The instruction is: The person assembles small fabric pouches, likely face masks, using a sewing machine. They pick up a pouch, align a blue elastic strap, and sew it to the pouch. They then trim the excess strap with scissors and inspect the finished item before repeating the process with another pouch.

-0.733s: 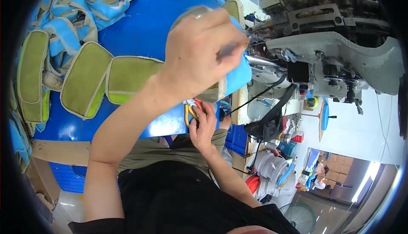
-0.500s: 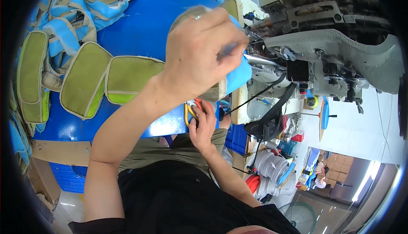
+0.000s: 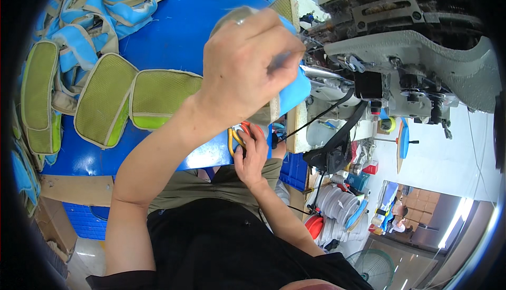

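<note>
Bright even light, sharp centre, fisheye-bent edges, dark rim.

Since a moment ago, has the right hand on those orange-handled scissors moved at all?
No. The right hand rests on the scissors at the same spot by the near edge of the blue table, just below the left hand.

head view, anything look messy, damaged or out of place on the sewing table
Nothing looks damaged or spilled. The left hand holds a blue fabric piece up by the sewing machine, and the right hand grips scissors at the edge of the blue table. Green mesh panels and blue straps lie in loose overlapping heaps.
</note>
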`<state>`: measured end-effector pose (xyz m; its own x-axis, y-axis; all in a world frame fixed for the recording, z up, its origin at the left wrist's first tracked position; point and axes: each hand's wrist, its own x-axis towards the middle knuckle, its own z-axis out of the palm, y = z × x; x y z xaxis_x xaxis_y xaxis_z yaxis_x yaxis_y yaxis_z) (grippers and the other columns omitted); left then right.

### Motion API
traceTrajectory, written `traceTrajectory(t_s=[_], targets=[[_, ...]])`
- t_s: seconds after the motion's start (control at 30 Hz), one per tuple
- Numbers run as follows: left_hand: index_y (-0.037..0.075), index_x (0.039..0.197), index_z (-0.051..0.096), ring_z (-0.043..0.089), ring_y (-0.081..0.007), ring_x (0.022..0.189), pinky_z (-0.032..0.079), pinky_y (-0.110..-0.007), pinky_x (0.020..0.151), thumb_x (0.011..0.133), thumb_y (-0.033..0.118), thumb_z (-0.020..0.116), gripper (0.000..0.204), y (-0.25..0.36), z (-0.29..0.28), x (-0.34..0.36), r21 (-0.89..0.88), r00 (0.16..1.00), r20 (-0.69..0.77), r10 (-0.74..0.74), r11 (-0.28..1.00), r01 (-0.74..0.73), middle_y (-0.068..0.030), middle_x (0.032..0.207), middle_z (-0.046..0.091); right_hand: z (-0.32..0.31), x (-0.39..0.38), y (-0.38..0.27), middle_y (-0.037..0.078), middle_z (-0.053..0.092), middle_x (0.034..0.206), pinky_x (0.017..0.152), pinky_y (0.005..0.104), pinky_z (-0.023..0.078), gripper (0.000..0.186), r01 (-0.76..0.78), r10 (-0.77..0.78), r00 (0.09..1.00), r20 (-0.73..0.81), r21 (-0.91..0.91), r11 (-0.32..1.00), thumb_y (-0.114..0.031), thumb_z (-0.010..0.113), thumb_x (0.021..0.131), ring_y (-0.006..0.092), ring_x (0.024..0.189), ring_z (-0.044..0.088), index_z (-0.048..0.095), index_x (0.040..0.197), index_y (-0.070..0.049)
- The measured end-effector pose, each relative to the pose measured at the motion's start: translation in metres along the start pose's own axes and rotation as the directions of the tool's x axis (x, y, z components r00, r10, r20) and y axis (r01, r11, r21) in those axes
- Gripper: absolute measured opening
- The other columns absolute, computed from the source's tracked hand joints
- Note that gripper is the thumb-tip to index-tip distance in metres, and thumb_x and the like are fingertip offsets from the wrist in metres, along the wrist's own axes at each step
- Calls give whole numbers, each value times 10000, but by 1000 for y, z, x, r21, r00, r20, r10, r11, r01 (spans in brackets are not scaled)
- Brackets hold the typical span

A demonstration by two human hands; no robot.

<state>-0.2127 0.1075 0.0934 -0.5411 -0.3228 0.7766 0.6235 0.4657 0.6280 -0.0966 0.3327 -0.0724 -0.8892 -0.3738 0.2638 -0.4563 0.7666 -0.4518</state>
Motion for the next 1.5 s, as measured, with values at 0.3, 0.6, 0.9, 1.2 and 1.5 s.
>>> traceTrajectory(t_s=[0.3, 0.6, 0.9, 1.2, 1.5], targets=[[54, 853, 735, 574, -165, 642, 441, -296, 558, 736, -28, 814, 164, 2, -4, 3, 99, 995, 22, 97, 990, -98, -27, 806, 623, 0, -1, 0, 228, 537, 1458, 1089, 480, 414, 439, 9, -9, 1000, -10, -11, 1000, -26, 658, 823, 414, 1320, 535, 670, 1261, -39], [12, 891, 748, 608, -124, 686, 478, -245, 590, 834, -58, 798, 103, 8, -1, 1, 91, 998, 48, 33, 995, -37, -58, 823, 636, -5, -1, 5, 224, 575, 1415, 1074, 502, 437, 451, 10, -2, 996, -86, 91, 996, -40, 707, 830, 428, 1284, 560, 657, 1278, -41], [46, 880, 769, 670, -185, 664, 511, -300, 606, 832, 33, 808, 64, 11, -6, 5, 67, 996, 85, -3, 998, -3, -77, 811, 661, -131, 131, -89, 47, 702, 780, 644, 337, 505, 291, 85, 121, 908, -400, 461, 884, -50, 737, 921, 131, 694, 648, 717, 1209, -18], [47, 914, 789, 657, -183, 666, 506, -307, 613, 830, 26, 808, 88, 7, 0, 3, 67, 999, 46, 26, 997, -29, -74, 800, 674, -151, 184, -117, 12, 585, 555, 539, 279, 457, 263, 40, 51, 935, -352, 245, 969, -174, 767, 871, 86, 499, 531, 797, 1085, -23], [52, 923, 802, 643, -173, 653, 494, -303, 602, 828, 44, 827, 98, 7, 1, 3, 60, 999, 52, 3, 998, -6, -73, 788, 671, -147, 190, -118, 49, 661, 584, 549, 290, 498, 231, 23, 73, 908, -413, 221, 975, -183, 772, 843, 118, 510, 614, 816, 1003, -22]])
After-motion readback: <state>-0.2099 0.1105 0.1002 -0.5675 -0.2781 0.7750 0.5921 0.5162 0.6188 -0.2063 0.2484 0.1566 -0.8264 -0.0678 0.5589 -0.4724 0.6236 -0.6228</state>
